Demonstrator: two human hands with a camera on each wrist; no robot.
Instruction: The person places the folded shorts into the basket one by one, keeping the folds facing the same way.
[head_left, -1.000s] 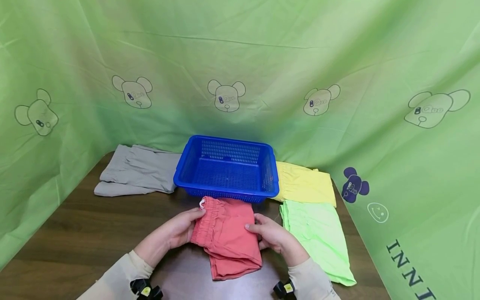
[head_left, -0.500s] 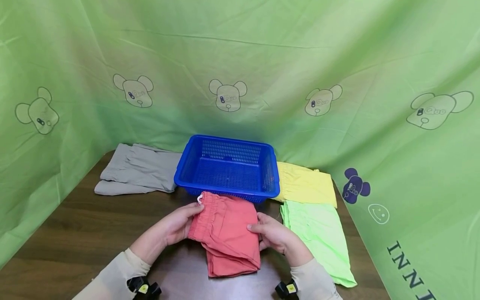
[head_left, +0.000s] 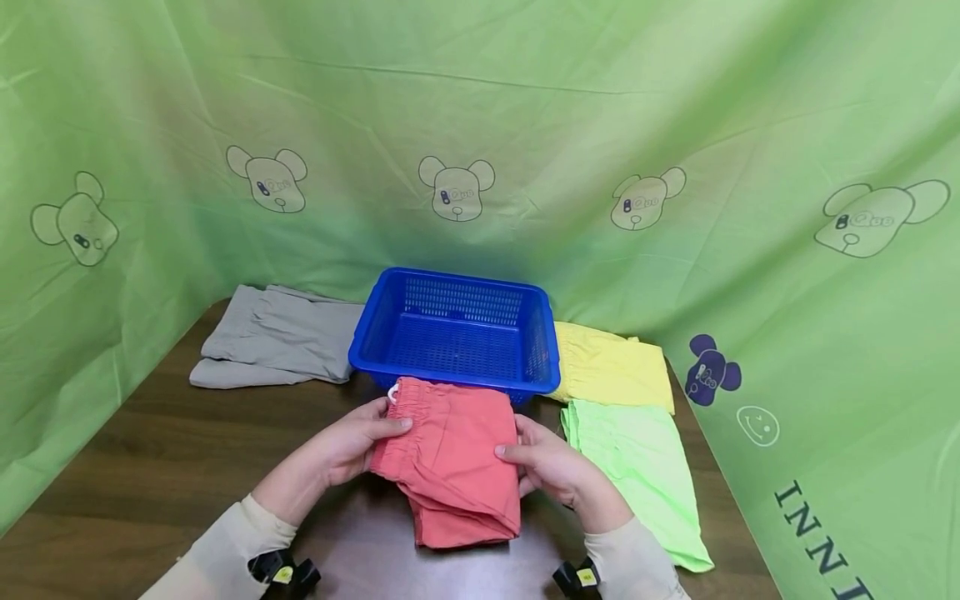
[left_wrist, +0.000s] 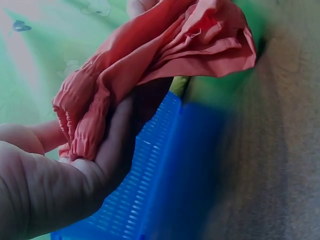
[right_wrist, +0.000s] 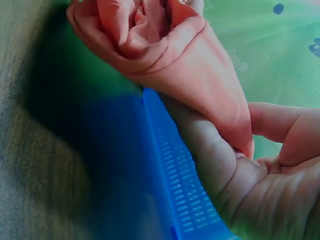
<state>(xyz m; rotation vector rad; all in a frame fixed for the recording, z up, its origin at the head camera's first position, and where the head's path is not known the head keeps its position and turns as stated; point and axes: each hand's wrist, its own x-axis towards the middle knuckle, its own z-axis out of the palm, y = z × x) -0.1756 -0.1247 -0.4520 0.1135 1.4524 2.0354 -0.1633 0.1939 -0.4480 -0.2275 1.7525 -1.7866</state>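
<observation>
Centrally, two bare hands grip a folded pair of red shorts [head_left: 457,458], held up above a brown wooden table [head_left: 165,467]. Both arms reach forward from the bottom edge, elbows out of sight, and bend inward so that the hands face each other across the cloth. The left hand [head_left: 348,446] pinches the gathered waistband, its thumb lying on top and its fingers underneath. A white drawstring loop [head_left: 393,393] pokes out just beyond that thumb. The right hand [head_left: 551,462] pinches the opposite edge, thumb again on top and fingers below. Seen from the wrists, the cloth sags in loose layers between the two grips. Pale sleeves [head_left: 225,550] end above each wrist, and a small black device [head_left: 285,575] is strapped over the left one, with a similar one on the right.

Directly beyond the shorts stands a blue basket [head_left: 453,343] with slotted walls; the shorts hide part of its near side from the head view. To the basket's left lies a folded grey garment [head_left: 281,337]. To its right lies a yellow one [head_left: 618,367], and nearer the person a lime one [head_left: 637,475], partly covered by the right forearm. A green curtain [head_left: 540,100] printed with bear heads hangs behind everything.
</observation>
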